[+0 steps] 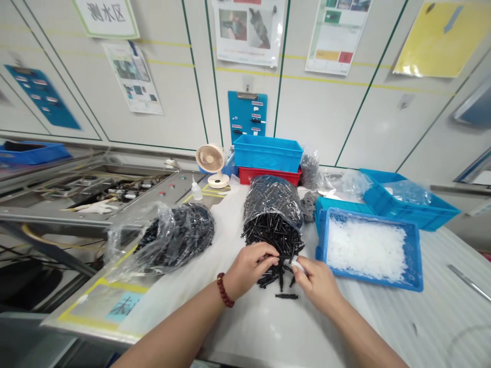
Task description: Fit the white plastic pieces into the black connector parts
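Observation:
My left hand (253, 267), with a beaded bracelet at the wrist, pinches one end of a thin black rod-shaped part (284, 257). In my right hand (316, 283) is a small white piece (297, 263), gripped between thumb and fingers close to the rod's other end; whether the two touch I cannot make out. Behind both hands, a clear plastic bag (273, 197) lies with its mouth towards me, spilling a heap of similar black parts (274, 232). One loose black part (286, 296) rests on the table in front of the heap.
A blue tray (416, 260) of small white pieces (366, 248) stands right. Another bag of black parts (187, 232) lies left. Behind are a small fan (210, 159), a dropper bottle (197, 191), a blue bin (268, 153) on a red one (249, 175), and another blue bin (418, 207).

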A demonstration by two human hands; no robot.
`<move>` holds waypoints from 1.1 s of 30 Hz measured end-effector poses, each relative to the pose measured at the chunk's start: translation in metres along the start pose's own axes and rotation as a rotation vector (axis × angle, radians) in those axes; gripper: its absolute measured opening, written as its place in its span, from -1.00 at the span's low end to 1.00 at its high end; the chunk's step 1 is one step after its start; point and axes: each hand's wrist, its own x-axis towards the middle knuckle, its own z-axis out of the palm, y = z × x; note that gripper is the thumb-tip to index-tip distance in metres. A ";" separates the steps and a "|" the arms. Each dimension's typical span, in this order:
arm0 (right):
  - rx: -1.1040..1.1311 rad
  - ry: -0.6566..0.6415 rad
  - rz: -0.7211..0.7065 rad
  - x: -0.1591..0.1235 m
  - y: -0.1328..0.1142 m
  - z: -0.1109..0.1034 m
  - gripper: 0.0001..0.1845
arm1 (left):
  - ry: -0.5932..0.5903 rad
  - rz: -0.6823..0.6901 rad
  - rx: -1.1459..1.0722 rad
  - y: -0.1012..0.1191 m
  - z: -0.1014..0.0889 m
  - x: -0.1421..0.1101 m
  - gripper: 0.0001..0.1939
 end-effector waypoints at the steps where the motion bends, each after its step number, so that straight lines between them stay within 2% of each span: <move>1: -0.022 0.004 -0.002 0.000 0.000 -0.001 -0.66 | -0.007 0.025 0.006 0.000 -0.002 0.001 -0.84; 8: -0.262 0.026 -0.036 -0.003 -0.005 -0.003 -0.73 | -0.140 0.134 0.074 0.001 -0.004 0.002 -0.82; 12: -0.351 -0.011 -0.059 -0.005 -0.009 -0.004 -0.75 | -0.157 0.135 0.127 0.000 0.000 -0.001 -0.83; 19: -0.354 -0.077 -0.053 -0.006 -0.009 0.001 -0.74 | -0.214 0.063 0.142 0.000 0.004 -0.003 -0.92; 24: -0.370 -0.060 -0.043 -0.006 -0.007 0.006 -0.73 | -0.261 -0.013 0.125 0.001 0.007 -0.004 -0.93; 29: -0.372 -0.063 -0.021 -0.006 -0.007 0.005 -0.69 | -0.262 0.004 0.104 -0.003 0.006 -0.004 -0.88; 33: -0.328 -0.107 -0.023 -0.006 -0.009 0.002 -0.79 | -0.285 0.052 0.093 -0.005 0.004 -0.002 -0.84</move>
